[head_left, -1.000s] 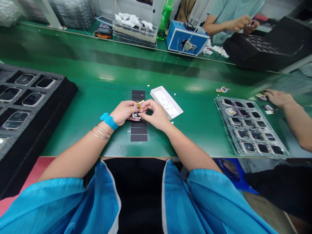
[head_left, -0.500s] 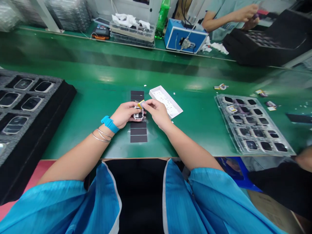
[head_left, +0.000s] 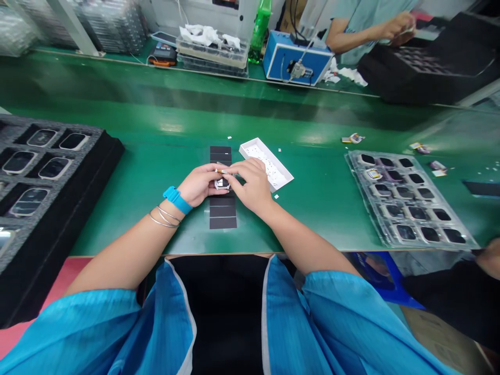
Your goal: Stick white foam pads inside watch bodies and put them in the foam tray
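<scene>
Perhaps a watch casing between left hand and right hand

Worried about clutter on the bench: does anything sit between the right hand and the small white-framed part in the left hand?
Nothing visible does: the right hand reaches the small white-framed part directly, with no object between them, and the left hand holds that part.

Green assembly bench: black foam tray of watch-like devices at left, clear plastic tray of dark parts at right. Between them, dark strip sheet lying just beside white box; small scraps scattered nearby.
</scene>
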`<action>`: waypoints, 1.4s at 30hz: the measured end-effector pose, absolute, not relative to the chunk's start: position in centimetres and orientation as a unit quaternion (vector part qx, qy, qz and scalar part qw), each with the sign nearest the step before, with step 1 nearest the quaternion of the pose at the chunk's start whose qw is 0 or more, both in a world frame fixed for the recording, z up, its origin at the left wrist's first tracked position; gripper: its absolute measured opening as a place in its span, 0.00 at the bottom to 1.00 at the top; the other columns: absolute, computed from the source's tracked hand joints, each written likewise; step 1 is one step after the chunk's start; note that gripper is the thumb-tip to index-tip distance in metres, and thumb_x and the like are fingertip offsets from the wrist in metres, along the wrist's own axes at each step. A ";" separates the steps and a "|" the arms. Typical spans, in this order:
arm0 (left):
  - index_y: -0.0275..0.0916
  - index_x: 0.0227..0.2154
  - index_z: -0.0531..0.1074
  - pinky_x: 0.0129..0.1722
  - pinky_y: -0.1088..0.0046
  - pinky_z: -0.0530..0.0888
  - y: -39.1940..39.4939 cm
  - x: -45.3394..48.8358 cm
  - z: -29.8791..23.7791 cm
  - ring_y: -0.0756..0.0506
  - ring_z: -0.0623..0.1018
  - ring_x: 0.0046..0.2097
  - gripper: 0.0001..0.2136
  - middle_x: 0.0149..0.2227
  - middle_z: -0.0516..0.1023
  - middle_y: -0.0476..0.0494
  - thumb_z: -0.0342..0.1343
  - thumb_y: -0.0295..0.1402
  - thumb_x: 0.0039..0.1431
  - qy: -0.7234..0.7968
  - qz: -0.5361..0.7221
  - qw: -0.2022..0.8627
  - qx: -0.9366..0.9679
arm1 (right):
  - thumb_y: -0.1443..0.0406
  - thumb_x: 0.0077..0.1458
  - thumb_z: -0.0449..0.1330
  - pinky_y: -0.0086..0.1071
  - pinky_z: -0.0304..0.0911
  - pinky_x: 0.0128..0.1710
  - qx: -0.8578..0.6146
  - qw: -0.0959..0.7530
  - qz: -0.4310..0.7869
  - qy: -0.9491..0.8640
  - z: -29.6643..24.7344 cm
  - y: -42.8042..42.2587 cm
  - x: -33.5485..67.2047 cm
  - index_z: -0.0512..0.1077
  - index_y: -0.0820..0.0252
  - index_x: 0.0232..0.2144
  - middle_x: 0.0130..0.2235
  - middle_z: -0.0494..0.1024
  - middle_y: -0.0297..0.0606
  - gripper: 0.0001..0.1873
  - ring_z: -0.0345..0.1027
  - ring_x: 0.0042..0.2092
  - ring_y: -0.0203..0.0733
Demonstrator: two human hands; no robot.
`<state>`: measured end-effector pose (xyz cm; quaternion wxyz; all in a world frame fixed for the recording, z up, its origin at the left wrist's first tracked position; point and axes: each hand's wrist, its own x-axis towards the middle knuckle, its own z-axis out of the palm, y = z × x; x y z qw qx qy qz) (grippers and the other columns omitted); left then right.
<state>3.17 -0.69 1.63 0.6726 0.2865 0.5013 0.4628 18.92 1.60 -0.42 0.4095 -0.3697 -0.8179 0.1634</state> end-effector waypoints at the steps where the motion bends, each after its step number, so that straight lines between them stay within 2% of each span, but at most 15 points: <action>1: 0.34 0.36 0.76 0.35 0.70 0.81 -0.6 3.1 1.7 0.48 0.80 0.32 0.12 0.31 0.79 0.43 0.54 0.20 0.49 0.481 0.468 0.691 0.267 | 0.63 0.61 0.58 0.51 0.52 0.62 -0.367 0.395 0.147 -0.829 -0.3 1.5 19.0 0.77 0.51 0.32 0.38 0.81 0.34 0.08 0.69 0.45 0.45; 4: 0.32 0.39 0.77 0.43 0.67 0.80 -0.4 2.8 1.6 0.48 0.80 0.36 0.14 0.35 0.80 0.41 0.53 0.20 0.50 0.437 0.489 0.722 0.222 | 0.64 0.63 0.56 0.57 0.40 0.66 -0.360 0.347 0.116 -0.858 -0.1 1.3 19.1 0.78 0.50 0.33 0.40 0.80 0.35 0.11 0.67 0.47 0.46; 6: 0.32 0.40 0.77 0.43 0.68 0.80 -0.4 2.7 1.4 0.49 0.80 0.35 0.12 0.34 0.79 0.42 0.55 0.21 0.52 0.442 0.501 0.711 0.220 | 0.65 0.63 0.56 0.58 0.39 0.67 -0.357 0.329 0.116 -0.867 -0.1 1.3 19.1 0.78 0.50 0.33 0.42 0.80 0.35 0.11 0.66 0.48 0.47; 10: 0.34 0.44 0.75 0.43 0.67 0.80 -0.4 2.7 1.1 0.49 0.81 0.36 0.16 0.36 0.80 0.44 0.61 0.18 0.51 0.439 0.509 0.692 0.264 | 0.66 0.59 0.60 0.54 0.53 0.63 -0.372 0.364 0.184 -0.834 -0.4 2.2 19.4 0.77 0.53 0.36 0.47 0.78 0.39 0.05 0.66 0.52 0.48; 11: 0.35 0.45 0.75 0.44 0.66 0.80 -0.5 2.7 1.1 0.49 0.81 0.37 0.18 0.37 0.81 0.44 0.62 0.18 0.50 0.433 0.507 0.692 0.277 | 0.65 0.58 0.61 0.52 0.57 0.62 -0.381 0.381 0.227 -0.811 -0.6 2.5 19.5 0.76 0.54 0.40 0.49 0.77 0.41 0.07 0.67 0.53 0.48; 14: 0.35 0.46 0.76 0.44 0.64 0.80 -0.7 2.8 1.2 0.47 0.81 0.37 0.21 0.37 0.81 0.43 0.67 0.20 0.47 0.421 0.499 0.689 0.315 | 0.60 0.53 0.65 0.46 0.67 0.56 -0.364 0.385 0.431 -0.731 -1.1 3.3 19.7 0.69 0.54 0.52 0.54 0.74 0.42 0.23 0.69 0.55 0.45; 17: 0.34 0.44 0.77 0.43 0.65 0.80 -0.9 2.9 1.3 0.43 0.82 0.40 0.22 0.37 0.82 0.40 0.72 0.26 0.43 0.418 0.497 0.675 0.350 | 0.55 0.50 0.67 0.43 0.72 0.52 -0.301 0.339 0.605 -0.655 -1.5 3.3 19.4 0.68 0.54 0.52 0.50 0.78 0.40 0.29 0.72 0.52 0.44; 20: 0.34 0.43 0.77 0.43 0.66 0.80 -1.0 2.9 1.4 0.40 0.82 0.43 0.25 0.38 0.83 0.38 0.75 0.31 0.38 0.421 0.502 0.654 0.377 | 0.53 0.45 0.70 0.42 0.76 0.48 -0.288 0.344 0.647 -0.616 -1.6 2.9 19.1 0.71 0.55 0.48 0.45 0.80 0.38 0.29 0.75 0.47 0.44; 25: 0.34 0.42 0.78 0.38 0.70 0.79 -1.1 2.7 1.2 0.41 0.82 0.41 0.24 0.37 0.83 0.39 0.74 0.33 0.39 0.411 0.510 0.632 0.414 | 0.55 0.45 0.70 0.42 0.76 0.48 -0.305 0.373 0.613 -0.626 -1.7 2.5 18.8 0.72 0.55 0.48 0.44 0.80 0.37 0.28 0.76 0.44 0.43; 30: 0.36 0.45 0.77 0.40 0.70 0.79 -0.6 2.9 0.4 0.44 0.82 0.39 0.23 0.39 0.83 0.40 0.72 0.31 0.43 0.415 0.507 0.643 0.396 | 0.54 0.47 0.69 0.44 0.73 0.52 -0.325 0.370 0.569 -0.659 -2.2 2.9 18.8 0.72 0.57 0.50 0.48 0.80 0.41 0.28 0.76 0.49 0.46; 32: 0.36 0.47 0.76 0.41 0.68 0.79 0.0 2.6 0.2 0.45 0.82 0.38 0.22 0.40 0.82 0.40 0.70 0.27 0.46 0.418 0.518 0.651 0.366 | 0.53 0.49 0.67 0.45 0.72 0.53 -0.342 0.378 0.531 -0.676 -2.4 3.0 18.8 0.70 0.56 0.53 0.50 0.79 0.43 0.31 0.75 0.50 0.47; 35: 0.34 0.48 0.74 0.46 0.66 0.78 1.4 0.8 0.3 0.46 0.82 0.40 0.17 0.42 0.82 0.39 0.63 0.25 0.55 0.414 0.585 0.631 0.298 | 0.54 0.52 0.65 0.50 0.68 0.57 -0.359 0.378 0.427 -0.739 -2.3 2.9 19.1 0.66 0.54 0.59 0.53 0.78 0.44 0.33 0.75 0.51 0.48; 37: 0.34 0.51 0.72 0.51 0.67 0.76 2.4 -1.4 0.5 0.48 0.82 0.42 0.15 0.43 0.81 0.41 0.56 0.24 0.61 0.408 0.650 0.588 0.257 | 0.55 0.54 0.64 0.54 0.64 0.60 -0.350 0.333 0.348 -0.803 -2.2 2.6 19.2 0.68 0.54 0.58 0.54 0.77 0.46 0.30 0.72 0.55 0.51; 39: 0.36 0.55 0.69 0.53 0.68 0.75 3.2 -3.8 0.6 0.49 0.81 0.44 0.18 0.44 0.80 0.43 0.53 0.23 0.62 0.431 0.702 0.514 0.239 | 0.54 0.55 0.64 0.58 0.59 0.63 -0.326 0.259 0.293 -0.861 -2.0 2.3 19.2 0.70 0.55 0.57 0.58 0.74 0.48 0.29 0.67 0.60 0.55; 42: 0.35 0.56 0.70 0.54 0.65 0.74 3.6 -6.7 0.3 0.48 0.80 0.44 0.23 0.43 0.80 0.43 0.57 0.20 0.56 0.538 0.711 0.358 0.278 | 0.52 0.56 0.63 0.58 0.52 0.67 -0.293 0.142 0.248 -0.912 -1.9 1.9 19.1 0.70 0.57 0.58 0.64 0.67 0.49 0.30 0.57 0.67 0.58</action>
